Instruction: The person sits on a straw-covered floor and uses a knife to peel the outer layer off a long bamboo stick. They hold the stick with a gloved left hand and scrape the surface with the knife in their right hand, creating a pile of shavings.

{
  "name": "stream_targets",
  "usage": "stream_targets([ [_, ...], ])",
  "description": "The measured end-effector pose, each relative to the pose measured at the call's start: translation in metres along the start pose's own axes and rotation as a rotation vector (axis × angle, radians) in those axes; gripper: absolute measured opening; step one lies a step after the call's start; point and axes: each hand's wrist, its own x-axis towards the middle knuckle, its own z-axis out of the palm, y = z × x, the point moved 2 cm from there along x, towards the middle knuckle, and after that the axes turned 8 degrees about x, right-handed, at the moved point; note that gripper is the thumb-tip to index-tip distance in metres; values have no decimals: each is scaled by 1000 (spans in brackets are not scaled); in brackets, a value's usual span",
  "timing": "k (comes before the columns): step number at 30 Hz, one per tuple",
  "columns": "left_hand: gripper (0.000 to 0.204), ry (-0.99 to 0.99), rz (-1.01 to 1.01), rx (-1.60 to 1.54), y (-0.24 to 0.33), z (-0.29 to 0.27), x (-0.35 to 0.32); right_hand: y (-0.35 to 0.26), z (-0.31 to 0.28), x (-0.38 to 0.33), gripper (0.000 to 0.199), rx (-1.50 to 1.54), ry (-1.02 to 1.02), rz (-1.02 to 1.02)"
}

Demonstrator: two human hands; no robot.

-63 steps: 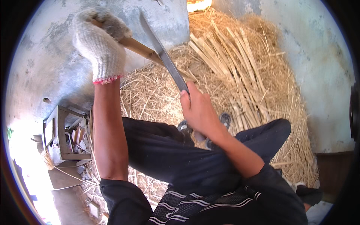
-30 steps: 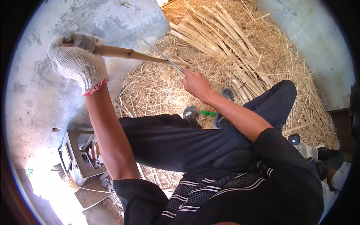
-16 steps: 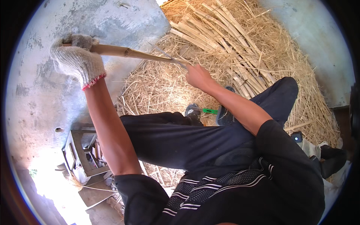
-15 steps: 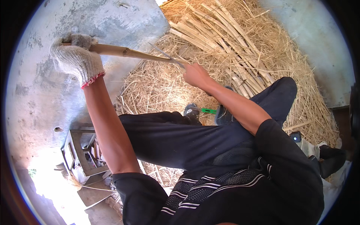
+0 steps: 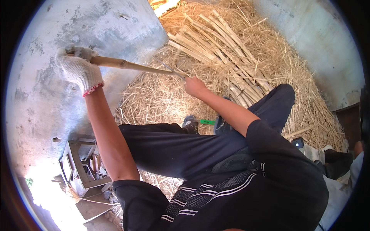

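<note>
A white knitted glove with a red cuff covers my left hand (image 5: 79, 71). Its fingers are closed around the thick end of a split bamboo strip (image 5: 127, 64). The strip slants down to the right, and its thin end meets a knife blade (image 5: 178, 73). My bare right hand (image 5: 195, 86) is wrapped round the knife's handle, which the fingers hide. The narrow grey blade points up and left, crossing the strip near its end. Whether the edge bites into the bamboo cannot be made out.
Split bamboo strips (image 5: 223, 54) lie piled on shavings (image 5: 150, 104) beyond my crossed legs. A pale wall slab (image 5: 115, 23) stands at left, above a wooden frame (image 5: 81, 161) with scraps. A green tool (image 5: 207, 122) rests by my shoes. Dark cloth (image 5: 337, 163) lies far right.
The whole view has shifted slightly, so the scene sits lower and a little left. Both hands keep their grips, with strip and blade in nearly the same relation.
</note>
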Motion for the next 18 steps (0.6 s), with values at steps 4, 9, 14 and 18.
stream_targets([
  [4,21,20,48,21,-2,14,-12,31,-13,4,29,825,-213,259],
  [9,24,0,61,25,2,16,-11,-13,-27,-31,27,281,3,-34],
  [14,24,-3,33,61,0,22,-11,3,-1,-44,29,91,117,-86],
  [18,21,24,1,66,0,34,-13,38,4,-8,29,-42,189,-77],
])
